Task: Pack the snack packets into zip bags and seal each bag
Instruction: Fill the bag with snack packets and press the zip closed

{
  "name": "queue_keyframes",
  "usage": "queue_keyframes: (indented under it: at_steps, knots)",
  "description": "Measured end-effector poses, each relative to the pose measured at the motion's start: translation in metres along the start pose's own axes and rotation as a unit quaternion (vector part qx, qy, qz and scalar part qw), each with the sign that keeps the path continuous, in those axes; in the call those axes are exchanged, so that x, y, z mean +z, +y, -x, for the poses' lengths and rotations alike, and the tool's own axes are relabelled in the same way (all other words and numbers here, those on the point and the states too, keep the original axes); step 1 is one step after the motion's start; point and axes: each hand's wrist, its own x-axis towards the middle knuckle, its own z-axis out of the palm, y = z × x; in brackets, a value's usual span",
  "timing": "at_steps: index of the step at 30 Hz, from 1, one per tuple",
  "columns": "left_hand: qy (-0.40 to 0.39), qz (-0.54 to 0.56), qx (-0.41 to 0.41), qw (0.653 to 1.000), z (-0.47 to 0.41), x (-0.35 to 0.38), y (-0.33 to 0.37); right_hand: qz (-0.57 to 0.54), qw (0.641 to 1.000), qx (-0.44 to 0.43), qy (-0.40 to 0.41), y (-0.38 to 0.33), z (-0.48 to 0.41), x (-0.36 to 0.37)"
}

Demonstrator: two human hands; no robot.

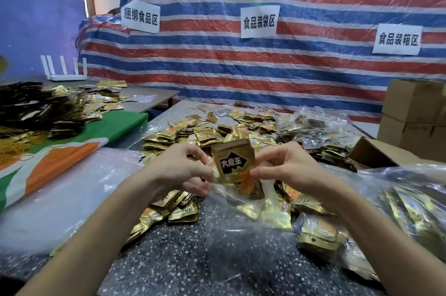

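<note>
A stack of gold snack packets [235,168] with black and orange print stands upright between my two hands, its lower end inside the mouth of a clear zip bag [231,218]. My left hand [181,170] pinches the left side of the stack and the bag's edge. My right hand [287,170] grips the right side of the stack with thumb and fingers. The clear bag hangs down over the speckled table [193,259]. Several loose gold packets [176,209] lie under and around my hands.
A big heap of loose packets [229,126] covers the table beyond my hands. Filled clear bags [410,206] lie at the right. An open cardboard box [371,153] and stacked cartons [415,112] stand far right. Flat empty bags [67,189] lie left, over a green and orange cloth [72,148].
</note>
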Motion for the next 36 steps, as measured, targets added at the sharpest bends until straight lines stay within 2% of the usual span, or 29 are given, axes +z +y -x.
queue_keyframes:
  at_steps: [4, 10, 16, 19, 20, 23, 25, 27, 30, 31, 33, 34, 36]
  knots:
    - [0.020, -0.058, 0.010, 0.998, -0.004, 0.008, 0.005, -0.004, 0.998, -0.036, 0.047, 0.001, 0.006, -0.003]
    - [0.040, -0.066, -0.007, 0.997, -0.009, 0.013, 0.024, 0.066, 0.997, 0.014, 0.024, -0.001, 0.004, -0.011]
    - [0.081, 0.022, 0.022, 0.996, -0.013, 0.010, 0.038, 0.000, 0.990, -0.016, 0.143, -0.006, 0.006, -0.023]
    - [0.090, 0.032, 0.054, 0.994, -0.013, 0.012, 0.042, -0.025, 0.980, -0.033, 0.194, -0.006, 0.007, -0.021]
    - [0.096, 0.031, 0.062, 0.993, -0.013, 0.013, 0.043, -0.036, 0.982, -0.036, 0.183, -0.006, 0.008, -0.021]
    - [0.111, 0.031, 0.065, 0.991, -0.016, 0.014, 0.042, -0.052, 0.997, -0.001, 0.059, 0.000, 0.013, -0.023]
    - [0.114, 0.041, 0.058, 0.991, -0.018, 0.014, 0.039, -0.035, 0.999, 0.023, 0.010, 0.008, 0.016, -0.021]
    - [0.101, 0.050, 0.053, 0.992, -0.022, 0.011, 0.036, -0.007, 0.999, 0.020, 0.041, 0.015, 0.016, -0.016]
    - [0.055, 0.094, 0.057, 0.992, -0.031, 0.004, 0.023, -0.023, 0.996, -0.002, 0.087, 0.019, 0.016, -0.011]
    - [0.070, 0.080, 0.064, 0.992, -0.035, 0.001, 0.014, -0.036, 0.995, -0.005, 0.090, 0.019, 0.016, -0.011]
    - [0.145, -0.084, 0.091, 0.982, -0.045, 0.000, -0.010, -0.046, 0.995, -0.007, 0.085, 0.020, 0.018, -0.011]
    - [0.177, -0.196, 0.097, 0.960, -0.051, 0.002, -0.026, -0.043, 0.996, -0.005, 0.084, 0.021, 0.018, -0.011]
    - [0.205, -0.366, 0.055, 0.906, -0.059, 0.006, -0.057, -0.036, 0.995, -0.003, 0.091, 0.021, 0.017, -0.009]
